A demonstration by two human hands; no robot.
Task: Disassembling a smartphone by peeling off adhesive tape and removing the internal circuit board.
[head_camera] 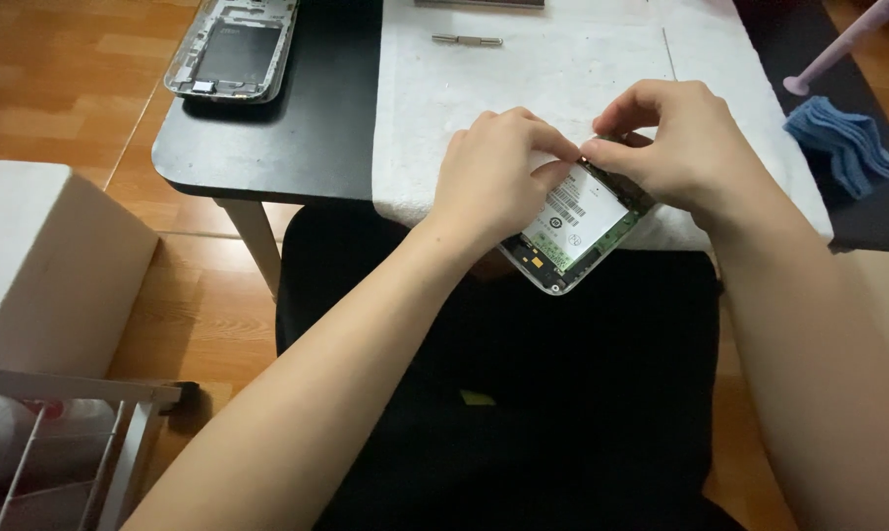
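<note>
An opened smartphone (574, 234) with its back off, showing a white battery and a green circuit board, is held over the near edge of the table. My left hand (493, 175) grips its left side, thumb and fingers pressed at the battery's upper edge. My right hand (672, 143) pinches the phone's top right corner. The fingertips of both hands meet at the top of the battery. Part of the phone is hidden under my hands.
A white cloth (543, 88) covers the black table (297, 128). A phone back frame (233, 49) lies at the far left, a small metal tool (467, 40) at the back. A blue cloth (845, 143) is at the right, a white box (41, 265) at the left.
</note>
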